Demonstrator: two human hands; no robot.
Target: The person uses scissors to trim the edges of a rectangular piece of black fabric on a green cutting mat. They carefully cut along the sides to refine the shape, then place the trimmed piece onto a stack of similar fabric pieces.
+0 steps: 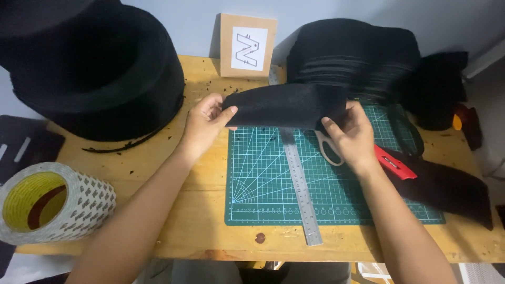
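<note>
Black felt strip (286, 105) held flat above top edge of green cutting mat (263, 179), upper centre of frame. Left hand (202, 126) pinches its left end, thumb on top. Right hand (350, 134) clamps its right end, fingers curled over. Steel ruler (301, 186) lies on mat below strip. Scissors (329, 150) partly under right hand. Red utility knife (394, 162) just right. Tape roll (50, 202) lower left.

Both forearms are bare from the frame's lower edge up to the wrists, no sleeves showing, and the left hand (204, 123) and right hand (353, 135) wear no gloves, rings or watch.
</note>
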